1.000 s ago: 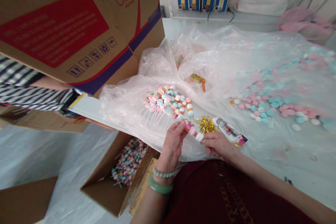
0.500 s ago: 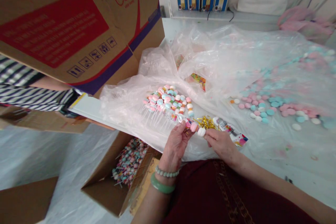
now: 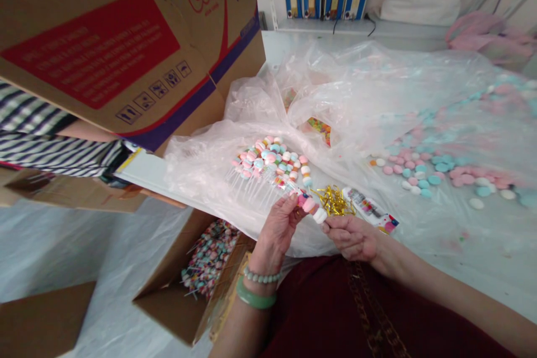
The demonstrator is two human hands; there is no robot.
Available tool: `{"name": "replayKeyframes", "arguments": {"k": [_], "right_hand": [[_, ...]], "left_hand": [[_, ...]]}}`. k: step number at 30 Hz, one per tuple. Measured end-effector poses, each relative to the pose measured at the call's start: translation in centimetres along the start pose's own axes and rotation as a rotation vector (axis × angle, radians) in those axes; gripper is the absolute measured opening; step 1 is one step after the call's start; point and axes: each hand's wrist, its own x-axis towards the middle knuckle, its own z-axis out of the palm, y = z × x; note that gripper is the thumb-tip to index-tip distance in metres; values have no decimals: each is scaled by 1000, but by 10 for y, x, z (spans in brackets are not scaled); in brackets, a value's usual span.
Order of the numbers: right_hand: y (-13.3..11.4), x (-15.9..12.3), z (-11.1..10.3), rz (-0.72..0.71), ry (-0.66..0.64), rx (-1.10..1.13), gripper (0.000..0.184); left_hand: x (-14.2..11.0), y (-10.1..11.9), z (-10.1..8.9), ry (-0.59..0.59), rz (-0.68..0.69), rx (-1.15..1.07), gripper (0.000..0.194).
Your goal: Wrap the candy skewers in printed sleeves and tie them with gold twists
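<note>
Between my hands is a candy skewer [image 3: 311, 206] with pink and white marshmallow-like pieces; a printed clear wrapper seems to lie at its left end. My left hand [image 3: 280, 224], with green bracelets on its wrist, is closed on that end. The fingers of my right hand [image 3: 351, 236] are pinched at the white tip. Just beyond them lie gold twist ties [image 3: 335, 201] and printed clear bags [image 3: 369, 210]. A pile of candy skewers [image 3: 271, 158] with white sticks rests on the plastic sheet [image 3: 197, 165] past my left hand.
Loose pastel candies [image 3: 423, 170] spread over the right of the table, partly under plastic. A large cardboard box [image 3: 138, 28] stands at the left, with a person in a striped top [image 3: 50, 140] behind it. Below the table edge, an open carton [image 3: 168, 305] holds many candy skewers.
The candy skewer now tilts more steeply down to the right. My right hand has lowered slightly at its white tip, while my left hand keeps its hold.
</note>
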Motion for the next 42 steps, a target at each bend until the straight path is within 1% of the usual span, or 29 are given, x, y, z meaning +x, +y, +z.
{"name": "replayKeyframes", "arguments": {"k": [3, 8, 10, 12, 13, 15, 17, 19, 22, 25, 27, 29, 31, 33, 34, 36, 38, 39, 40, 42], "right_hand": [[0, 1, 1, -6, -4, -17, 14], [-2, 2, 3, 3, 28, -93, 10], [-2, 2, 3, 9, 45, -133, 12], [-1, 3, 4, 9, 79, -165, 12], [-1, 3, 6, 6, 105, -174, 12], [-1, 3, 8, 4, 151, -183, 10], [-2, 2, 10, 1, 180, -187, 10], [-3, 2, 11, -7, 190, -194, 10], [-5, 2, 12, -3, 238, -220, 11], [-2, 4, 15, -34, 364, -301, 12], [3, 8, 20, -125, 492, -410, 14], [9, 14, 25, -234, 636, -549, 15], [13, 18, 30, -310, 751, -693, 16], [15, 19, 33, -345, 816, -874, 21], [15, 19, 33, -376, 842, -1010, 25], [13, 17, 31, -471, 910, -1353, 28], [11, 13, 27, -549, 978, -1689, 26], [11, 11, 25, -562, 1001, -1809, 24], [11, 9, 24, -561, 1015, -1890, 22], [11, 7, 22, -560, 1018, -1985, 20]], "left_hand": [[2, 4, -2, 31, -26, -2, 22], [7, 11, -1, 119, -122, -14, 31], [9, 11, 1, 161, -115, 4, 25], [11, 11, 2, 185, -56, -14, 14], [12, 10, 3, 183, -21, -39, 10], [13, 10, 3, 144, 24, -110, 14], [13, 10, 3, 93, 26, -183, 21], [13, 10, 4, 56, 9, -225, 21], [11, 7, 4, 49, 50, -197, 19], [10, -1, 5, 51, 136, -128, 22], [9, -7, 6, 54, 160, -98, 22], [8, -13, 8, 65, 156, -71, 23], [8, -16, 10, 74, 157, -56, 25], [9, -17, 11, 73, 164, -67, 25], [9, -17, 11, 74, 165, -79, 24], [11, -16, 9, 86, 145, -85, 20], [12, -14, 6, 114, 109, -65, 16], [13, -13, 5, 135, 91, -53, 15], [13, -13, 4, 157, 74, -47, 15], [14, -12, 3, 202, 54, -54, 15]]}}
